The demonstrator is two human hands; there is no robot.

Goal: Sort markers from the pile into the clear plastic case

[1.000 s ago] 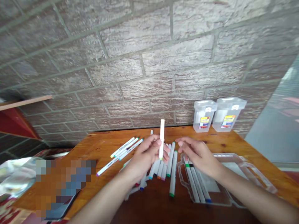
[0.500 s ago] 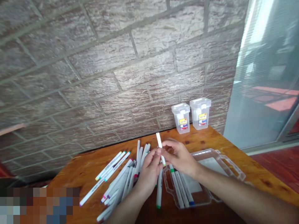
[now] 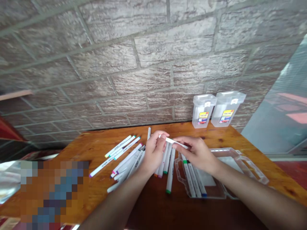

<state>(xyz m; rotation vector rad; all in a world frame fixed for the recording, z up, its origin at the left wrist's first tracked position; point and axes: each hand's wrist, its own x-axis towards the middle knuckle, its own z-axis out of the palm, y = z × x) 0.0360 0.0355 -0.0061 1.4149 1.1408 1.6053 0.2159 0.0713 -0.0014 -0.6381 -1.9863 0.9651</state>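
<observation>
A white marker [image 3: 173,141] is held nearly level above the wooden table [image 3: 96,185] by both hands. My left hand [image 3: 154,153] pinches its left end and my right hand [image 3: 195,152] pinches its right part. Below the hands lie several white markers with coloured caps [image 3: 127,158], spread loosely. A clear flat plastic case [image 3: 240,169] lies open under my right wrist, with three markers [image 3: 193,179] side by side in its left end.
Two clear upright plastic boxes [image 3: 203,110] with yellow labels stand at the table's back edge against the brick wall [image 3: 144,64]. A blurred-out patch covers the left of the table. A glass pane is on the right.
The marker has gone from upright in my left hand to lying nearly level between both hands. My right hand has come in and taken hold of it. The camera view has swung about.
</observation>
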